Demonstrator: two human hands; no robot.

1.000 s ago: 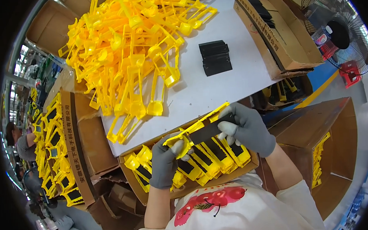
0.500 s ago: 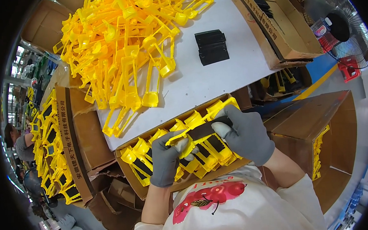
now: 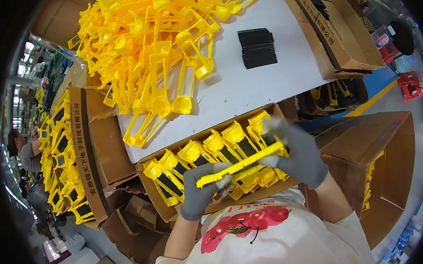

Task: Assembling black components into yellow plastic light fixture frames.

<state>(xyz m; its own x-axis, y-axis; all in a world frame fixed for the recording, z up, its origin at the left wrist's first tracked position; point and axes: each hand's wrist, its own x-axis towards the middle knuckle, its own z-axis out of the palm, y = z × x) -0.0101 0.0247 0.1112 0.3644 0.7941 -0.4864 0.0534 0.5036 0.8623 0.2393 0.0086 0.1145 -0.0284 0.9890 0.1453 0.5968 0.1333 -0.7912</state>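
Note:
Both gloved hands hold a long yellow plastic frame (image 3: pixel 243 164), seen nearly edge-on, above an open cardboard box (image 3: pixel 159 209). My left hand (image 3: pixel 197 194) is closed round its left end. At the other end, my right hand (image 3: pixel 303 156) grips with thumb and fingers, its upper part smeared by motion. Whether a black strip sits in the held frame is hidden. Below, several yellow frames (image 3: pixel 214 143) with black strips lie side by side in the box. Beyond it, a big pile of bare yellow frames (image 3: pixel 142 55) and a flat stack of black strips (image 3: pixel 258 49) rest on the white table (image 3: pixel 284 77).
A cardboard box with black strips (image 3: pixel 330 42) stands at the table's far right. A large open box (image 3: pixel 358 144) is on my right, and another full of yellow frames (image 3: pixel 87 161) on my left. A fan (image 3: pixel 401 39) stands far right; a person (image 3: pixel 26 154) is far left.
The held frame has turned from tilted, with a black strip showing at my right hand, to nearly edge-on. That strip no longer shows. The whole view has shifted slightly.

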